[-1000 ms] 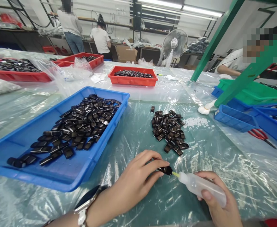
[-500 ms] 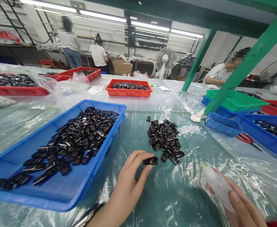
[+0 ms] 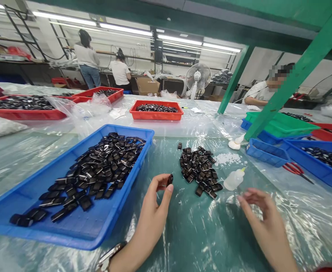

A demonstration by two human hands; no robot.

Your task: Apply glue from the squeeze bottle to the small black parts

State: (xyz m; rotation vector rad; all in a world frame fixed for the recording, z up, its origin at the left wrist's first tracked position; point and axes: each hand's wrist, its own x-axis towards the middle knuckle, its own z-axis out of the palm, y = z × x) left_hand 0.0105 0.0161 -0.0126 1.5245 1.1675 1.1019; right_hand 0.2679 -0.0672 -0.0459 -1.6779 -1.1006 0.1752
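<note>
The black piece [image 3: 170,179] could slip or twist, since the left hand [image 3: 151,211] pinches it only near the fingertips, in the air between the blue tray [image 3: 78,226] at left and the dark heap [image 3: 200,170]. The bottle [image 3: 234,179] leans, nozzle up and to the right, at the near edge of the white bits [image 3: 230,158]; a brush from the right hand [image 3: 264,215], just to its near right, could knock it over or scatter them. If its nozzle is uncapped, which I cannot tell, it could drip.

The left thumb and forefinger are clamped on the black piece, the other fingers curled behind. The right fingers are loosely bent, with space between them and the thumb, and hold nothing; they look apart from the bottle.
</note>
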